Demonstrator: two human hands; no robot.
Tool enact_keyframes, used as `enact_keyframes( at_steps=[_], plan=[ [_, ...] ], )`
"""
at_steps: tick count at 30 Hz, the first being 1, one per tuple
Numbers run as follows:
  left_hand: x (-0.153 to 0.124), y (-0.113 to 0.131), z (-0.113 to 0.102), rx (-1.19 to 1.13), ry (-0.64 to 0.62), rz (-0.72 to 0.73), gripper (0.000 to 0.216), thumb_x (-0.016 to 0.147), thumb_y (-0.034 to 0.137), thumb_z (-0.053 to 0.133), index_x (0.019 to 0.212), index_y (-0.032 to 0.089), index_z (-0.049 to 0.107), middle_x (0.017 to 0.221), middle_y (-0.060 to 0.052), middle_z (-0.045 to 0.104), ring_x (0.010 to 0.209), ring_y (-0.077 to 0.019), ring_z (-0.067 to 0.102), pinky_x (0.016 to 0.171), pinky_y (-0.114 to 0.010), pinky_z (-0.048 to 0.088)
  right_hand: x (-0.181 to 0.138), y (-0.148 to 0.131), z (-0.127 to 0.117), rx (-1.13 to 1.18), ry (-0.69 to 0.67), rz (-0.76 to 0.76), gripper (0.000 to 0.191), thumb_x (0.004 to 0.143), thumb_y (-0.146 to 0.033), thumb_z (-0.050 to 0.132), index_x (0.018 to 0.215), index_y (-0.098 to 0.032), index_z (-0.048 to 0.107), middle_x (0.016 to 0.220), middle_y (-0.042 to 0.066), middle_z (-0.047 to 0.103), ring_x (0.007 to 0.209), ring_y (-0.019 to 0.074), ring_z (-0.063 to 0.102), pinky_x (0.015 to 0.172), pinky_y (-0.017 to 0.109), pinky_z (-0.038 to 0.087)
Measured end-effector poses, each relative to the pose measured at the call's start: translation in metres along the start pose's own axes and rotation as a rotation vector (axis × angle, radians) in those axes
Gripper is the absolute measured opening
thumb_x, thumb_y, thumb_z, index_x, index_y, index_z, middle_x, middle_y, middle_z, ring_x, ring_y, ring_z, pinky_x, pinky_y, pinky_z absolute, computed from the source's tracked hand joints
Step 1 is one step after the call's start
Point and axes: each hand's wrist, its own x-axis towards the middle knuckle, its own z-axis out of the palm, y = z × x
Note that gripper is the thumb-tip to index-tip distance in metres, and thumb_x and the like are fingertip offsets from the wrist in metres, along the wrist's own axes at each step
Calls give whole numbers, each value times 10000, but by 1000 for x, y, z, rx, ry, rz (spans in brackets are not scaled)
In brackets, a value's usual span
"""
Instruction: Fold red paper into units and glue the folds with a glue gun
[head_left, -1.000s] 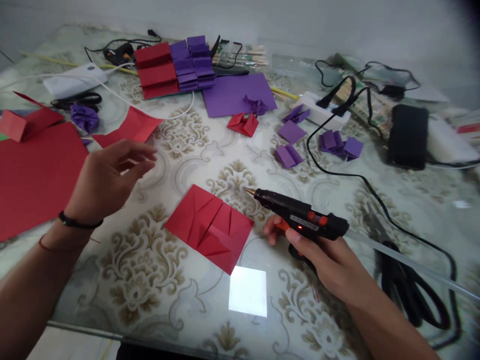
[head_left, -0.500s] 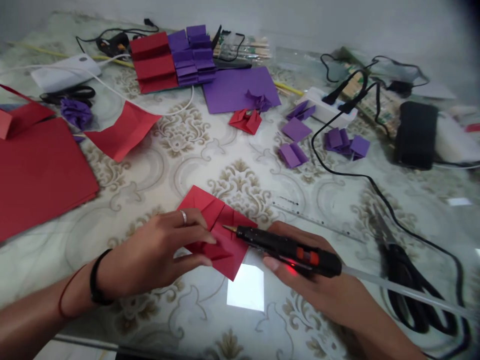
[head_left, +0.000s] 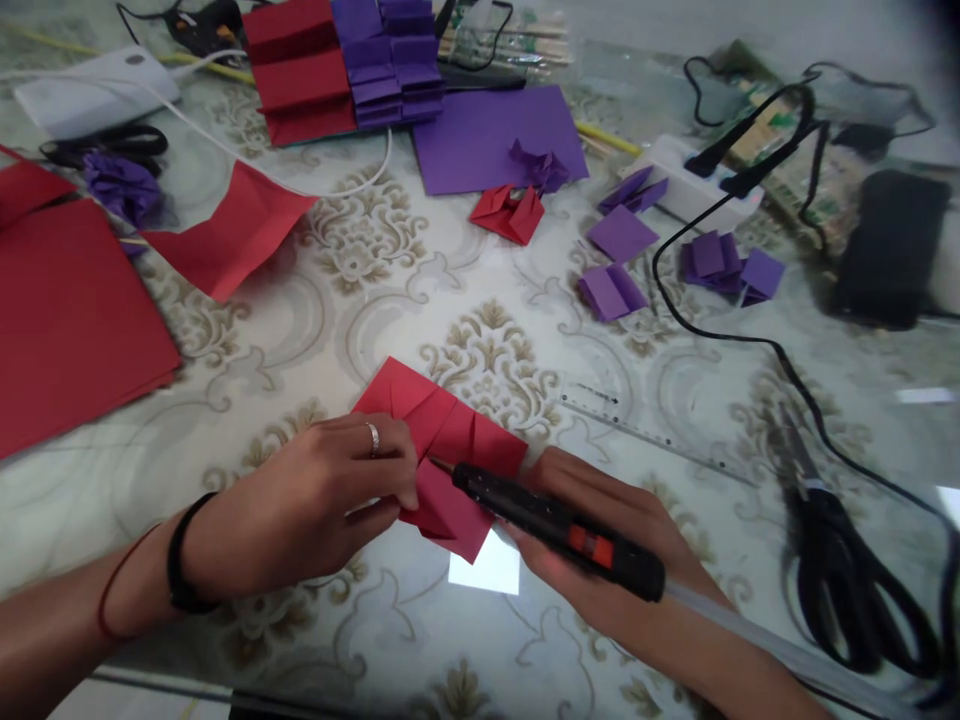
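A folded red paper piece (head_left: pixel 450 440) lies on the patterned table near its front edge. My left hand (head_left: pixel 322 500), with a ring and a black wristband, pinches a flap at the paper's left side. My right hand (head_left: pixel 600 540) grips a black hot glue gun (head_left: pixel 559 528) with an orange trigger. The gun's brass nozzle rests on the red paper just beside my left fingertips. A clear glue stick sticks out of the gun's rear toward the lower right.
Black scissors (head_left: pixel 847 570) and a clear ruler (head_left: pixel 652 430) lie to the right, with the gun's black cord (head_left: pixel 750 340) looping past. Red sheets (head_left: pixel 67 310) sit at left. Purple folded pieces (head_left: pixel 615 290), a purple sheet (head_left: pixel 495 135) and pleated paper stacks (head_left: pixel 337 65) lie farther back.
My left hand came down from the air onto the red paper and pinched a flap. The right hand brought the glue gun's nozzle leftward onto the paper.
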Motion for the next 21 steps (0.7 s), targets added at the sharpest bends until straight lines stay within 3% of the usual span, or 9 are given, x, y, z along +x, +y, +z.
enact_keyframes(
  at_steps=[21],
  plan=[
    [-1,-1,0,10,-3,-6,162,976,83,579,887,206,635,945,-38,687,835,-174,665,735,-278,503,2,6,4,-46,35,-80,234,868,-95,613,758,-249,476,689,-23,517,649,167,553,588,303,410]
  ],
)
